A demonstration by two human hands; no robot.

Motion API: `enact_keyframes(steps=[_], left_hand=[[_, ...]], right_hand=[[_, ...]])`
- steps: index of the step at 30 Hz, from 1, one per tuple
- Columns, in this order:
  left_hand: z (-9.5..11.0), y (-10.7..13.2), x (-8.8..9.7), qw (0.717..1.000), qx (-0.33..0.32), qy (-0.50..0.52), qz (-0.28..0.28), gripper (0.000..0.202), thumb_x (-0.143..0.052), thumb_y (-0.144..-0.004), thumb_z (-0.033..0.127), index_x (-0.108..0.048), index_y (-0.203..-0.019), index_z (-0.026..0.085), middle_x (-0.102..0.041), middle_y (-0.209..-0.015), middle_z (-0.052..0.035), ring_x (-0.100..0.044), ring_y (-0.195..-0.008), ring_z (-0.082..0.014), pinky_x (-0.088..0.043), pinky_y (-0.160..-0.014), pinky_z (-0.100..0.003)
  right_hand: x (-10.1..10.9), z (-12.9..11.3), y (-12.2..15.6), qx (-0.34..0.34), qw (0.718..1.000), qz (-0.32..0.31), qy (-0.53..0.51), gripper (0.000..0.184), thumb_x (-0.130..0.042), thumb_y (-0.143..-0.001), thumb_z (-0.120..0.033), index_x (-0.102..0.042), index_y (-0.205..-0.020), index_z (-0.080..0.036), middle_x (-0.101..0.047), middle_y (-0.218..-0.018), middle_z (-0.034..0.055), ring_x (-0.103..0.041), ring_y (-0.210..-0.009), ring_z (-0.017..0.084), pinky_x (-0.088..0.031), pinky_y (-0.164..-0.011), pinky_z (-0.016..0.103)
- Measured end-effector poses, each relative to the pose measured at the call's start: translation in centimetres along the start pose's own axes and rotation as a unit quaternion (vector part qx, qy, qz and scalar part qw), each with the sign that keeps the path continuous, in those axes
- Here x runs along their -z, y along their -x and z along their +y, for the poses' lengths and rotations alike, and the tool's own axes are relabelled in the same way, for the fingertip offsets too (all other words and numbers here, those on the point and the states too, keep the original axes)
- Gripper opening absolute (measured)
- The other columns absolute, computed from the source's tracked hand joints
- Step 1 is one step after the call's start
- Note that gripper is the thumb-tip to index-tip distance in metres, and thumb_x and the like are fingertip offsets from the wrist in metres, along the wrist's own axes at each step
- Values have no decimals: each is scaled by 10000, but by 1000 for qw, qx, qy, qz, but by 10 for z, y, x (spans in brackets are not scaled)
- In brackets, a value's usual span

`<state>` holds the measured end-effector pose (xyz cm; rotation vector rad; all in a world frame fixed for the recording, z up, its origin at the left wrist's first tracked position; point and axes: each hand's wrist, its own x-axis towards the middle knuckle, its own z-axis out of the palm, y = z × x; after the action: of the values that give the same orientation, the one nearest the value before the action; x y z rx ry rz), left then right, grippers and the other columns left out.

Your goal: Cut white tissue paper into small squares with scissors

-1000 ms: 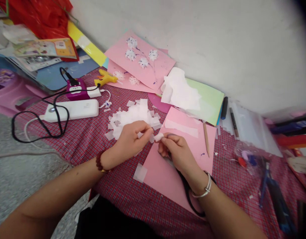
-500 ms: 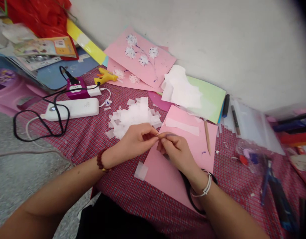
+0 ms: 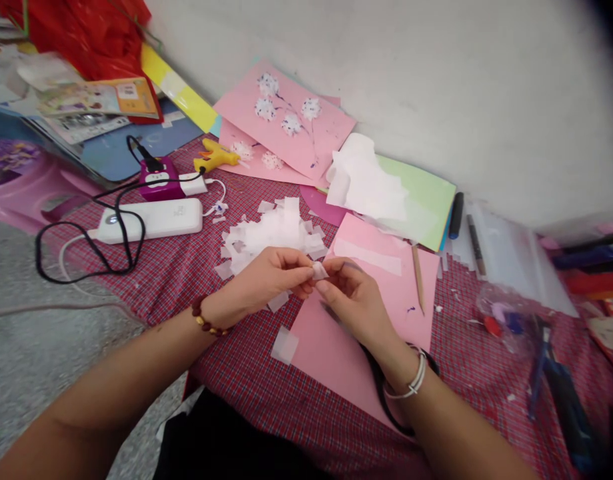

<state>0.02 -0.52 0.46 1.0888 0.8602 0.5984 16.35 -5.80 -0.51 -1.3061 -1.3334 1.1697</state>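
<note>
My left hand [image 3: 271, 277] and my right hand [image 3: 354, 297] meet fingertip to fingertip above a pink paper sheet [image 3: 336, 347]. Both pinch a small white tissue piece [image 3: 318, 270] between thumbs and forefingers. A thin stick seems to run through my right fingers, mostly hidden. A heap of cut white tissue squares [image 3: 274, 233] lies just beyond my left hand. One loose tissue square [image 3: 284, 345] rests on the checked cloth near my left wrist. Black scissors [image 3: 381, 393] lie partly under my right wrist.
A wooden pencil [image 3: 418, 279] lies on the pink sheet. A yellow glue gun [image 3: 214, 157], white power strip [image 3: 151, 220] and black cable [image 3: 86, 257] sit left. Pink cards with tissue flowers [image 3: 286, 120], green paper [image 3: 421, 200], markers [image 3: 456, 215] and a plastic bag [image 3: 511, 313] line the wall and right side.
The tissue piece, hidden between my fingers half a second ago, shows again at the fingertips. Both hands stayed together and shifted slightly.
</note>
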Motion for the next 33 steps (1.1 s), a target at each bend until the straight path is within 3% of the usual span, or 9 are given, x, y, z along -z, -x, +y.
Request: enact_keyframes(steps=[5, 7, 10, 15, 19, 23, 27, 29, 33], left_hand=[[4, 3, 3, 994, -43, -99, 12, 100, -617, -758, 229, -619, -712, 140, -601, -612, 20, -545, -548, -77, -456, -554, -199], [9, 5, 8, 978, -88, -176, 63, 78, -595, -751, 205, -598, -700, 146, -580, -602, 26, -511, -537, -79, -396, -513, -194], [17, 8, 19, 927, -184, -285, 162, 61, -570, -720, 153, -557, -660, 157, -544, -598, 29, -463, -547, -87, -341, -502, -213], [18, 6, 35, 846, -227, -421, 235, 118, -532, -691, 90, -511, -613, 175, -489, -568, 27, -459, -582, -114, -377, -579, -260], [12, 1, 41, 808, -234, -482, 243, 114, -540, -716, 99, -594, -775, 181, -615, -760, -24, -568, -769, -176, -450, -744, -320], [10, -3, 45, 787, -274, -481, 271, 253, -573, -737, 110, -614, -957, 229, -650, -1002, -72, -574, -983, -236, -451, -909, -386], [13, -4, 46, 778, -306, -465, 289, 261, -591, -736, 117, -613, -939, 280, -648, -1041, -70, -560, -1028, -253, -443, -960, -423], [14, -3, 43, 782, -316, -447, 298, 252, -593, -728, 108, -618, -919, 270, -646, -1051, -72, -555, -1057, -251, -439, -979, -422], [16, 5, 34, 833, -315, -354, 285, 139, -584, -755, 128, -627, -865, 200, -656, -987, -69, -582, -1011, -223, -479, -898, -375]], right_hand=[[0, 4, -2, -22, 998, 46, 22, 93, -605, -850, -275, -613, -788, -207, -553, -656, -29, -478, -543, 119, -369, -488, 248], [4, 6, -5, -21, 995, 82, 47, 118, -578, -861, -269, -605, -769, -201, -519, -605, -46, -455, -510, 113, -349, -475, 243], [12, 7, -7, 37, 984, 91, 148, 84, -570, -861, -218, -629, -806, -192, -587, -688, -15, -539, -587, 142, -429, -563, 281], [13, -10, 5, 200, 906, -62, 367, 266, -615, -834, -120, -634, -1091, -189, -626, -1060, 97, -616, -906, 242, -494, -811, 409], [-4, -22, 24, 190, 847, -296, 399, 253, -639, -864, -127, -629, -1096, -225, -639, -1017, 66, -614, -916, 247, -504, -804, 410], [-19, -18, 32, 157, 812, -340, 447, 295, -704, -827, -134, -629, -1099, -218, -617, -1034, 77, -589, -945, 276, -489, -832, 447], [-24, -13, 31, 136, 820, -346, 436, 64, -644, -877, -129, -640, -917, -179, -610, -935, 74, -585, -881, 251, -482, -800, 410], [-24, -11, 28, 135, 832, -341, 417, 80, -597, -901, -115, -637, -857, -169, -615, -881, 69, -582, -839, 240, -471, -778, 401], [-16, -3, 22, 75, 923, -283, 249, 156, -546, -914, -117, -644, -809, -179, -627, -812, 42, -582, -784, 194, -454, -734, 341]])
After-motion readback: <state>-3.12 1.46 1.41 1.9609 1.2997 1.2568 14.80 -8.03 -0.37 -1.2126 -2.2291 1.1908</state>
